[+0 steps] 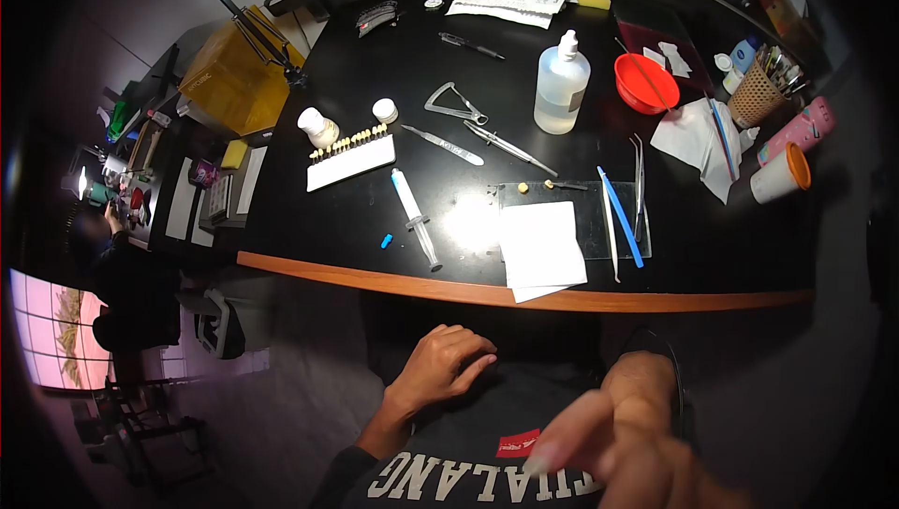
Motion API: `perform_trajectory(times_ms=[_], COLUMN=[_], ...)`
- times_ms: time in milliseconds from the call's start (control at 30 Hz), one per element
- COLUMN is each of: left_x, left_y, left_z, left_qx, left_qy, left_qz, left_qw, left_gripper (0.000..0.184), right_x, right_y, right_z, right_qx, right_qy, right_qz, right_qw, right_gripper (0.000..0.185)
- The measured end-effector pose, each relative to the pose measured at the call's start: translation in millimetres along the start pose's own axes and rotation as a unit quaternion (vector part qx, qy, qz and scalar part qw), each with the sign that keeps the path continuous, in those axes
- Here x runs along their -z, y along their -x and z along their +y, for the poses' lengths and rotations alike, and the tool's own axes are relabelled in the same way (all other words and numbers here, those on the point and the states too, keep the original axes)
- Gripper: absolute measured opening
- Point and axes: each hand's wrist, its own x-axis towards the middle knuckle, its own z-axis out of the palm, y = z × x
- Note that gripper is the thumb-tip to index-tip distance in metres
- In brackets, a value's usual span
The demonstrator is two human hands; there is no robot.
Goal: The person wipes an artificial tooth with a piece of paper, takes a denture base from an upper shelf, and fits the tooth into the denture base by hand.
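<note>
The right hand (pixel 646 448) was blurred and cut off by the bottom border, so its grip could not be told; part of the lettering on the dark shirt (pixel 440 443) was covered by it. The left hand (pixel 440 366) was held over the front of the shirt, apart from the bench (pixel 712 247), with its fingers loosely bent; nothing was seen in its grip, but the palm was hidden, so whether anything was enclosed could not be told. Much of a glass slab (pixel 589 219) was covered by white paper (pixel 543 239), whose lower corner was left overhanging the orange front edge (pixel 674 302). The bench surface beside the paper was washed out by glare (pixel 471 223). Across the slab's right part, a white-ended tool (pixel 611 233) and a blue tool (pixel 621 219) were laid, with tweezers (pixel 640 177) just beside them. Two small yellowish pieces (pixel 523 188) near the slab's far edge were too small to be identified. At the far left, another person (pixel 140 275) was mostly lost in darkness. A syringe (pixel 412 209) was laid with its plunger end near the front edge. Open room was left between the blue tool and the white cup (pixel 777 178), and between syringe and paper.
</note>
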Motion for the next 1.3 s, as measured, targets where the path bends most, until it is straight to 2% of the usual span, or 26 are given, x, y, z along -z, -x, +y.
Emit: perform_trajectory(times_ms=[33,67,100,167,200,233,333,367,400,467,500,533,567,633,767,800,867,900,1000,1033,1100,1167,1200,1233,1267,1300], left_x=[1,3,5,8,10,13,23,29,36,53,61,67,69,77,81,83,86,90,99,103,107,100,98,94,90,87], left_y=[1,2,1,2,2,3,2,2,-1,-4,-5,-6,-8,-12,-17,-17,-20,-23,-32,-33,-46,-52,-53,-54,-54,-55], left_z=[0,0,0,0,0,0,4,6,7,8,6,2,3,4,-3,-5,0,6,56,80,111,131,136,139,141,143], left_qx=[0.000,0.001,-0.001,-0.008,-0.008,-0.007,-0.016,-0.016,-0.036,-0.065,-0.079,-0.097,-0.104,-0.103,-0.110,-0.112,-0.124,-0.133,-0.234,-0.267,-0.400,-0.461,-0.463,-0.464,-0.454,-0.444], left_qy=[-0.002,-0.006,-0.012,-0.012,-0.007,-0.002,0.036,0.051,0.053,0.059,0.063,0.059,0.101,0.104,0.118,0.115,0.121,0.119,0.222,0.283,0.331,0.380,0.396,0.411,0.421,0.428], left_qz=[-0.005,-0.006,-0.003,-0.002,-0.011,-0.022,-0.024,-0.028,-0.016,-0.003,0.002,0.030,0.083,0.124,0.163,0.156,0.147,0.143,0.162,0.165,0.144,0.137,0.121,0.105,0.112,0.119], left_qw=[1.000,1.000,1.000,1.000,1.000,1.000,0.999,0.998,0.998,0.996,0.995,0.993,0.986,0.981,0.973,0.975,0.974,0.973,0.933,0.906,0.842,0.790,0.784,0.777,0.778,0.778], left_gripper=[0.011,0.011,0.011,0.011,0.011,0.012,0.010,0.010,0.011,0.015,0.017,0.024,0.029,0.028,0.021,0.019,0.017,0.016,0.007,0.004,0.016,0.016,0.015,0.014,0.015,0.015], right_x=[14,28,32,41,53,65,110,111,106,113,130,146,161,205,230,234,242,246,257,258,245,224,210,203,195,185], right_y=[-14,-30,-36,-37,-48,-68,-126,-124,-116,-123,-133,-133,-131,-134,-141,-146,-153,-158,-185,-195,-208,-211,-210,-211,-210,-214], right_z=[16,32,47,65,66,54,34,41,49,39,30,21,14,11,-2,-5,-17,-25,-39,-41,-37,-34,-29,-28,-33,-30], right_qx=[0.086,0.170,0.236,0.302,0.309,0.274,0.295,0.356,0.458,0.548,0.552,0.524,0.495,0.492,0.428,0.461,0.463,0.465,0.447,0.438,0.426,0.424,0.411,0.379,0.304,0.284], right_qy=[-0.109,-0.216,-0.281,-0.328,-0.324,-0.292,-0.161,-0.227,-0.304,-0.312,-0.358,-0.365,-0.371,-0.350,-0.370,-0.356,-0.306,-0.278,-0.147,-0.096,0.016,0.193,0.269,0.347,0.418,0.449], right_qz=[-0.117,-0.233,-0.290,-0.339,-0.378,-0.448,-0.619,-0.520,-0.308,-0.017,-0.020,-0.022,-0.022,-0.149,-0.377,-0.412,-0.468,-0.490,-0.559,-0.569,-0.561,-0.483,-0.443,-0.413,-0.387,-0.371], right_qw=[0.983,0.933,0.884,0.828,0.810,0.799,0.710,0.742,0.776,0.776,0.753,0.769,0.785,0.783,0.733,0.701,0.687,0.683,0.683,0.689,0.710,0.742,0.750,0.752,0.763,0.761], right_gripper=[0.032,0.033,0.035,0.039,0.041,0.043,0.060,0.047,0.034,0.008,0.006,0.004,0.010,0.020,0.035,0.029,0.034,0.029,0.015,0.012,0.013,0.025,0.033,0.031,0.026,0.022])
